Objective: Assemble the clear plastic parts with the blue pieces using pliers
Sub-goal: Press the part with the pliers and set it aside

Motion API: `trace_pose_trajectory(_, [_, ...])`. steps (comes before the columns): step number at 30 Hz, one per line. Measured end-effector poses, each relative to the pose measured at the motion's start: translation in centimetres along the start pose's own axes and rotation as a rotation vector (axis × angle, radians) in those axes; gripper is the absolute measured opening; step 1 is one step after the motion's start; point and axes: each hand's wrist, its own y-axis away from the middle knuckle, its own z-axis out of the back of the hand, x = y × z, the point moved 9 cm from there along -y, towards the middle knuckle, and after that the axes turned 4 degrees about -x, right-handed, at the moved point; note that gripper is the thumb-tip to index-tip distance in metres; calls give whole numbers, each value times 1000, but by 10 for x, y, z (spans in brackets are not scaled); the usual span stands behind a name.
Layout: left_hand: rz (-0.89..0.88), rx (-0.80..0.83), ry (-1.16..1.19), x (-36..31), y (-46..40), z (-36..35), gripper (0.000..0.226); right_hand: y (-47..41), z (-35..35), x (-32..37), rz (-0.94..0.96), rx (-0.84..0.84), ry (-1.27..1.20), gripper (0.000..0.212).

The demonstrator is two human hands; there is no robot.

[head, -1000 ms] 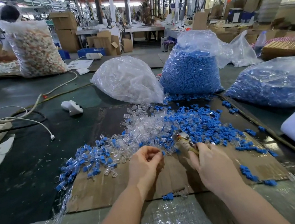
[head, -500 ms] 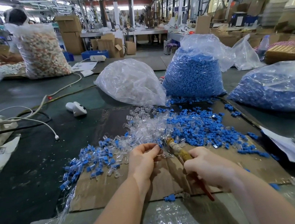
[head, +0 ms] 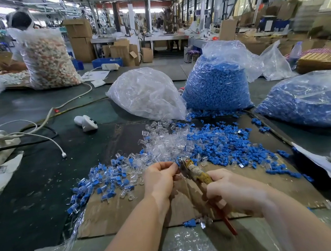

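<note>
Factory benches and stacked boxes are filling the background while we are working at a cardboard sheet on a dark table. Left of our grip, finished pieces are lying in a loose heap. Our left hand is pinching one small part at its fingertips, too hidden to identify, right against the pliers. Our right hand is wrapping around the pliers' handles. Beyond the grip, clear plastic parts are piling up; to its right, blue pieces are spreading out. We are judging that squeezing off-centre could crack the part or nip a fingertip.
</note>
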Motion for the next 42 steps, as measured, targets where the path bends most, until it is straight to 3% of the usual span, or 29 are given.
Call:
trace_pose_trajectory(6, [-60,-15,-97,-6,1,-1,3,2,0,5,35,8,87,1])
trace_pose_trajectory(17, [-58,-42,-94,0,6,-1,5,6,4,18,164,-123,310,22])
trace_pose_trajectory(20, [-69,-58,-106,1,6,1,5,6,3,17,182,-136,284,23])
trace_pose_trajectory(24, [-81,-82,-74,-2,5,10,3,4,2,10,157,-147,73,10])
trace_pose_trajectory(27, [-289,-187,-342,-24,3,29,4,-4,9,3,177,-277,227,5])
trace_pose_trajectory(31, [-545,-425,-749,-58,4,66,5,-7,17,-5,193,-482,570,44])
trace_pose_trajectory(33, [-583,-550,-886,-65,1,88,10,-8,18,-11,177,-525,650,63])
trace_pose_trajectory(36, [-578,-658,-1081,-67,-5,110,16,-10,18,-14,215,-581,690,71])
trace_pose_trajectory(42, [-503,-662,-1197,-60,-14,120,23,-10,18,-19,260,-610,661,71])
